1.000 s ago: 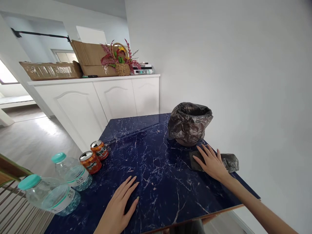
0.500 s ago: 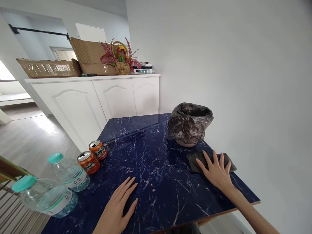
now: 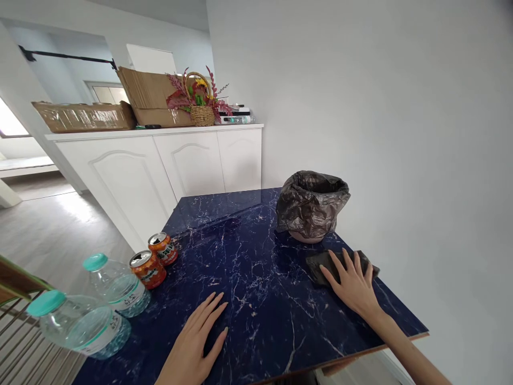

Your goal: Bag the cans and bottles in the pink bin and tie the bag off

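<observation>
My right hand [image 3: 355, 286] lies flat with fingers spread on a folded dark grey cloth [image 3: 316, 267], near the right edge of the blue marbled table [image 3: 256, 305]. Part of the cloth is hidden beneath the palm and fingers. Just behind it stands a bin [image 3: 306, 238] lined with a black plastic bag [image 3: 312, 211], its mouth open upward. My left hand [image 3: 194, 339] rests palm down on the bare tabletop, fingers stretched out and holding nothing.
At the table's left edge stand two orange drink cans [image 3: 148, 270] and two clear bottles with turquoise caps [image 3: 96, 326]. A white cabinet [image 3: 196, 160] beyond carries cardboard boxes [image 3: 86, 116] and a flower basket [image 3: 202, 115]. A wall [image 3: 393, 133] rises at the right.
My right hand has shifted slightly left on the cloth, whose right end has drawn inward. My left hand stays in place, and the view has tilted up a little.
</observation>
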The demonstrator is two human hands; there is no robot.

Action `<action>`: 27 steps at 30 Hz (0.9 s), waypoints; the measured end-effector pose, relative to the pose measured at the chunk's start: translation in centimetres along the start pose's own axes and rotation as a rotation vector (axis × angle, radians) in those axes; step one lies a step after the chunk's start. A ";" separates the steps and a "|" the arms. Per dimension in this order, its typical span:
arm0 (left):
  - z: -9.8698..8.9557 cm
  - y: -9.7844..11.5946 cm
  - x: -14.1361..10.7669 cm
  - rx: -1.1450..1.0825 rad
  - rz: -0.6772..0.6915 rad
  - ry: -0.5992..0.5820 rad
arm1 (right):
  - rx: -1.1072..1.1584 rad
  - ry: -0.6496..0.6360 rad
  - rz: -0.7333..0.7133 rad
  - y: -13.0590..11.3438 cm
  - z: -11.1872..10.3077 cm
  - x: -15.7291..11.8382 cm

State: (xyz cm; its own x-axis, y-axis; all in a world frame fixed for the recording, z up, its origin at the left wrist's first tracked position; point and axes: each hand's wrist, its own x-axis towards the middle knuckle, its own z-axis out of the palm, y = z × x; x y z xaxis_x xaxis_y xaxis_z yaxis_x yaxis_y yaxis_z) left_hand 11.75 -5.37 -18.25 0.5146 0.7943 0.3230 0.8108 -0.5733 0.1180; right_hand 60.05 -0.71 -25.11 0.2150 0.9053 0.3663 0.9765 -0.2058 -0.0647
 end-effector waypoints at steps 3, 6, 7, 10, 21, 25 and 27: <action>0.0 0.0 0.0 0.003 0.008 0.007 | 0.036 0.031 -0.061 -1.0 0.2 -0.6; 0.0 -0.1 0.0 0.007 0.005 0.008 | 0.107 0.014 -0.120 -1.7 0.4 -1.1; 0.0 -0.1 0.0 0.010 0.004 0.008 | 0.138 0.024 -0.114 -2.0 0.3 -1.2; 0.2 0.0 -0.2 0.014 0.006 0.016 | 0.285 0.072 -0.091 -3.8 -0.9 -2.2; 0.7 0.6 -0.2 0.030 -0.013 0.020 | 0.905 -0.365 -0.340 -11.8 -6.4 -6.0; 0.7 0.6 -0.3 0.015 -0.035 0.027 | 0.859 -0.357 -0.337 -11.6 -6.1 -6.0; 0.8 0.6 -0.3 -0.004 -0.042 0.042 | 0.848 -0.342 -0.362 -11.6 -6.0 -6.0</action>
State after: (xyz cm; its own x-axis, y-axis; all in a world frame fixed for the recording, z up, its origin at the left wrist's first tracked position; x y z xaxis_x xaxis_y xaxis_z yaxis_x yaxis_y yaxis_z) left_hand 12.33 -5.79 -18.99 0.4684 0.8084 0.3565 0.8300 -0.5409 0.1360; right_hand 47.38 -5.95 -20.97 -0.2365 0.9474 0.2156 0.6439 0.3190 -0.6954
